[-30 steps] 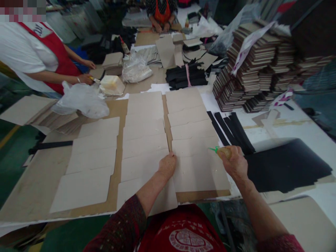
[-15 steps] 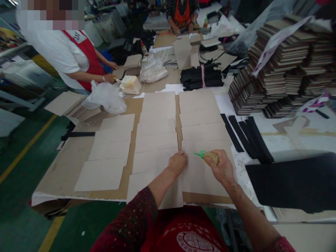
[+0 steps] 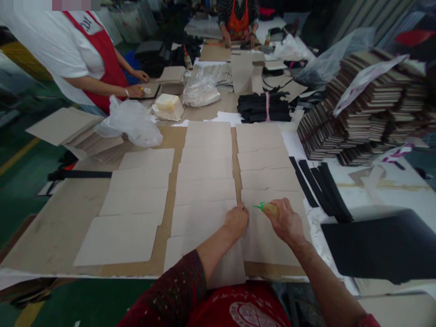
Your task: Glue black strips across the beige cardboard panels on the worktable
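Note:
Three overlapping columns of grey cardboard sheets [image 3: 204, 181] lie on a brown board. My left hand [image 3: 235, 221] rests curled, fingertips pressing the left edge of the nearest sheet [image 3: 269, 240] in the right-hand column. Just right of it, my right hand [image 3: 286, 222] grips a small tan bottle with a green nozzle [image 3: 267, 208], the nozzle pointing left over that sheet's upper left part.
Black strips [image 3: 320, 184] and a large black sheet [image 3: 381, 247] lie to the right. Tall stacks of boards [image 3: 368, 113] stand at back right, a black bundle [image 3: 264, 106] behind the columns. Plastic bags [image 3: 131, 122] and a person in a red apron [image 3: 81, 54] are at left; another person [image 3: 238, 22] works far back.
My right hand with the bottle has moved left, closer to my left hand. The left hand stays on the sheet's edge. The view has shifted.

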Available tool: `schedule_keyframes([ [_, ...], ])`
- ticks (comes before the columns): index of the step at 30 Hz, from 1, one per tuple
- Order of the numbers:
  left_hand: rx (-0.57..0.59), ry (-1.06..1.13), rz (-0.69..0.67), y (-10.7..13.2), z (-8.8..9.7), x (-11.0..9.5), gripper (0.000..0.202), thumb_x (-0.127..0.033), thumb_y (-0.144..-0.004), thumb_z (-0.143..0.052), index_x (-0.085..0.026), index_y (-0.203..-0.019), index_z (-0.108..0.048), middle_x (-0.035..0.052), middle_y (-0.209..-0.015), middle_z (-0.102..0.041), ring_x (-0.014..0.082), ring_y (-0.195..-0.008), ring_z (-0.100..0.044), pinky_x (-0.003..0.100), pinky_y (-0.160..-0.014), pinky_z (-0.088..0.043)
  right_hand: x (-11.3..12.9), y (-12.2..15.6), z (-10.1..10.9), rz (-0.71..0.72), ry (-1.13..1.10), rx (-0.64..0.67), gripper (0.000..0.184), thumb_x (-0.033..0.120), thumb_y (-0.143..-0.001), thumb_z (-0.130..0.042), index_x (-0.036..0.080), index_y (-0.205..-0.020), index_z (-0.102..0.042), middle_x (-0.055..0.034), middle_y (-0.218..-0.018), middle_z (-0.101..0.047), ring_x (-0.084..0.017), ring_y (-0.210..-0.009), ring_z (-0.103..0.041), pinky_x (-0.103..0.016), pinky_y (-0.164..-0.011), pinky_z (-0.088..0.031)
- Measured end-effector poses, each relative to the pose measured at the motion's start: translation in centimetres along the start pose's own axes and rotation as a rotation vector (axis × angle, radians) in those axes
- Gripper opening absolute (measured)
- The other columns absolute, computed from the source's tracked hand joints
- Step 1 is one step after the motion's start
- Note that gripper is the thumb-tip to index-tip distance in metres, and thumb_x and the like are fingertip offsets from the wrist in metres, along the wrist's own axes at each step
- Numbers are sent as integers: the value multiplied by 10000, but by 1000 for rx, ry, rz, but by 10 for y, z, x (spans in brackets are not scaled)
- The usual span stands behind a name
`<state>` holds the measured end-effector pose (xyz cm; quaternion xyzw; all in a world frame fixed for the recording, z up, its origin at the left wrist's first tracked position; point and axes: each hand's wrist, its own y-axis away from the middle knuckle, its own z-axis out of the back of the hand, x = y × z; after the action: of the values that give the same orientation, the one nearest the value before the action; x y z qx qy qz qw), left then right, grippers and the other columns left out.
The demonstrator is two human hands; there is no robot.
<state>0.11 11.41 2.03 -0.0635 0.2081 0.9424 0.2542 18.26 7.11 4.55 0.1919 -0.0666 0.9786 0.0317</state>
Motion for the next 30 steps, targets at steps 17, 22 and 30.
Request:
schedule_keyframes([
  [17,34,70,22,0,8,5,275,-46,-873,-486,-90,-1119,-601,151,-1209,-552,221,-1019,-614,349,-865,-547,1,-1,-6,3,-11,-20,280,500,-912,-509,249,-1033,-537,-42,-999,-575,-168,-698,-568,-282,-547,-392],
  [22,49,70,19,-2,10,4,271,-41,-833,-515,-98,-1079,-615,161,-1166,-544,239,-1022,-615,347,-864,-549,-11,-6,-3,-31,-83,-41,297,503,-891,-543,248,-1043,-547,-37,-995,-571,-191,-776,-582,-292,-604,-419],
  [30,35,36,17,-3,8,1,213,-97,-859,-544,-118,-1062,-603,153,-1120,-552,220,-984,-622,339,-842,-550,-31,-10,0,-227,-428,-215,418,547,-810,-631,209,-1046,-560,-59,-957,-588,-214,-837,-583,-367,-728,-492],
])
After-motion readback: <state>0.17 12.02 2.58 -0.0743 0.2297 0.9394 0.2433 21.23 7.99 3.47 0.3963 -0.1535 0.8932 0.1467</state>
